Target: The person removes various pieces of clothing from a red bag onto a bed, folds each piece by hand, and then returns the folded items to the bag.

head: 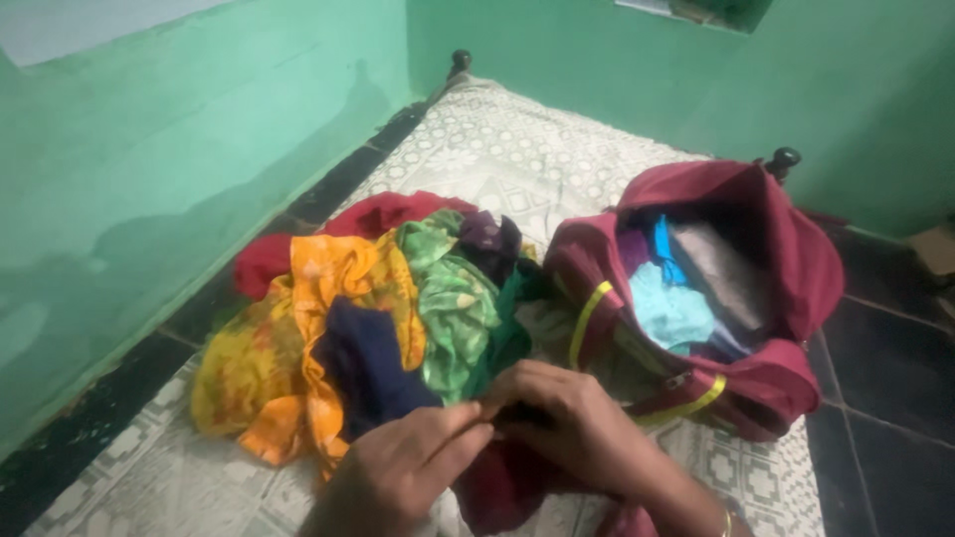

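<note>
A heap of bright clothes [348, 318] lies on a bed: yellow-orange, green, red and dark blue pieces. Both my hands meet at its near edge. My left hand [403, 467] pinches fabric at the fingertips, next to the dark blue piece [368, 363]. My right hand [572, 423] grips a dark maroon cloth [507, 487] that hangs below both hands. An open maroon duffel bag [786, 268] with yellow trim stands to the right, with light blue and pale clothes [671, 308] inside.
The bed has a white patterned sheet [517, 149] and dark posts at its far end. Green walls [149, 199] stand close on the left and behind. A dark tiled floor [885, 398] lies to the right of the bed.
</note>
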